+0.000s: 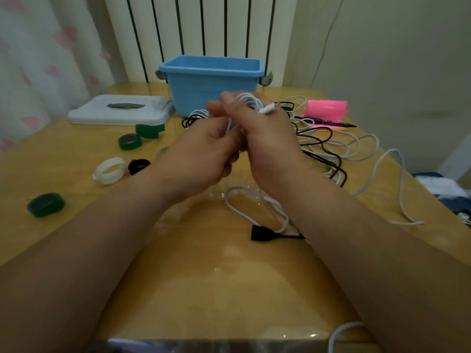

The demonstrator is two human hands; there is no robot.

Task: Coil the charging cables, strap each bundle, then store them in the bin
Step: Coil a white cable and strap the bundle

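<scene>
Both hands meet above the middle of the wooden table (204,276), busy with one white cable coil (251,101). The right hand (270,143) clasps the coil, thumb raised on the near side. The loops show above its fingers, and a white plug (267,109) juts out to the right. The left hand (201,151) has its fingers curled and pinches the white strands at the coil's lower edge, pressed close against the right hand. The coil is held in the air in front of the blue bin (211,82), which stands open-topped at the far side of the table. What lies inside it cannot be seen from this angle.

Beneath the wrists a loose white cable (254,212) loops on the tabletop, with a black connector (260,233) just beside it. To the right sprawls a tangle of black and white cables (331,151), uncoiled, reaching toward the table's right edge.

Left of the hands lie the straps: two green strap rolls (130,141) near each other, a third green roll (46,204) well apart toward the near left, a white strap ring (110,170) and a black strap (139,166) just beside it. A white lid (119,109) lies flat to the left of the bin. Pink sticky notes (327,109) and a black pen (328,122) rest to the right of the bin.
</scene>
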